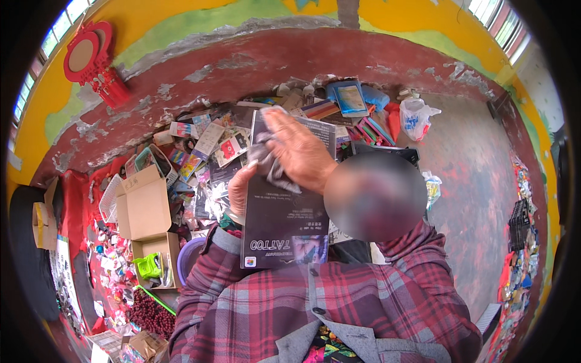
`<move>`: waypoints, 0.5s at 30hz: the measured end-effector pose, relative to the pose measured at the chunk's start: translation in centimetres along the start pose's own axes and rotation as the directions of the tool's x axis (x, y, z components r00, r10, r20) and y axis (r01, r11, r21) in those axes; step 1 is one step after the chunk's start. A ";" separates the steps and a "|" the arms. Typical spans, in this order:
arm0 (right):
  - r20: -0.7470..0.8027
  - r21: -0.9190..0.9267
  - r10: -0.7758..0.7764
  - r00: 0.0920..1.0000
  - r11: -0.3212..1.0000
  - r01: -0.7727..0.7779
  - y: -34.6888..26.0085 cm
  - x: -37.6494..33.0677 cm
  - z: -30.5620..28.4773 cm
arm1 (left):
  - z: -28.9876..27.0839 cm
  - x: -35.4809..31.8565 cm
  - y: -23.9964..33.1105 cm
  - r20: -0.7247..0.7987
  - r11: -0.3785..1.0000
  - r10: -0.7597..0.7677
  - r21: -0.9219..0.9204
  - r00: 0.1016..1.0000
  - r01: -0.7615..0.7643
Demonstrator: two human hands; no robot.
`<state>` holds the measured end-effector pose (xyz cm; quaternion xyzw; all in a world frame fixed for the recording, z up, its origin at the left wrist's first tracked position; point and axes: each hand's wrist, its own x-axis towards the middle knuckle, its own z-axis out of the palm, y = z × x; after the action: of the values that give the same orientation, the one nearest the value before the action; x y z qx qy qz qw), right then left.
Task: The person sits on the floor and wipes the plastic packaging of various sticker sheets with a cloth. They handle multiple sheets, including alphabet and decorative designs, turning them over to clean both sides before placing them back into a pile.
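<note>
A flat black package (284,224) with pale printing and a small picture near its lower edge stands tilted in front of my chest. My left hand (242,192) grips it by its left edge, thumb on the front and the other fingers behind it, out of sight. Against its upper face my right hand (302,145) presses a crumpled grey cloth (277,172), fingers stretched together over the rag. A round blurred patch covers the area beside my right wrist, so what lies there cannot be made out.
Behind the package spreads a heap of booklets and packets, with a blue folder (351,100) on top. An opened cardboard box (144,206), a purple basin (189,257) and dark red beads (150,311) are at left. A white plastic bag (417,119) sits farther right.
</note>
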<state>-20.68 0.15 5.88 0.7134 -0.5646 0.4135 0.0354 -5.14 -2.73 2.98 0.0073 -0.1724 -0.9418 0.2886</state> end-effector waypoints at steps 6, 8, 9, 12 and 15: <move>0.055 -0.113 0.010 0.998 0.994 -0.004 1.1 3.1 -1.1 | -0.1 -0.3 0.9 0.005 0.991 -0.082 0.102 0.997 0.082; 0.078 -0.027 0.127 0.989 0.992 -0.125 2.8 3.5 -1.4 | -0.8 -0.6 1.6 -0.032 0.975 -0.120 0.186 0.992 0.124; 0.118 0.044 0.136 0.984 0.989 -0.142 3.1 3.7 -2.4 | -0.8 -0.6 1.8 -0.036 0.973 -0.125 0.191 0.991 0.130; 0.250 0.250 0.230 0.941 0.923 -0.292 5.7 3.2 -3.9 | -1.5 -0.5 1.8 -0.097 0.972 -0.074 0.215 0.993 0.094; 0.440 0.356 0.287 0.851 0.814 -0.459 6.5 3.0 -5.5 | -0.6 -0.4 1.5 -0.020 0.975 -0.031 0.218 0.999 0.035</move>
<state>-29.07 -1.67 8.64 0.6390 -0.5811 0.3902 -0.3190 -3.92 -3.92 2.89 0.0495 -0.2725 -0.9216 0.2718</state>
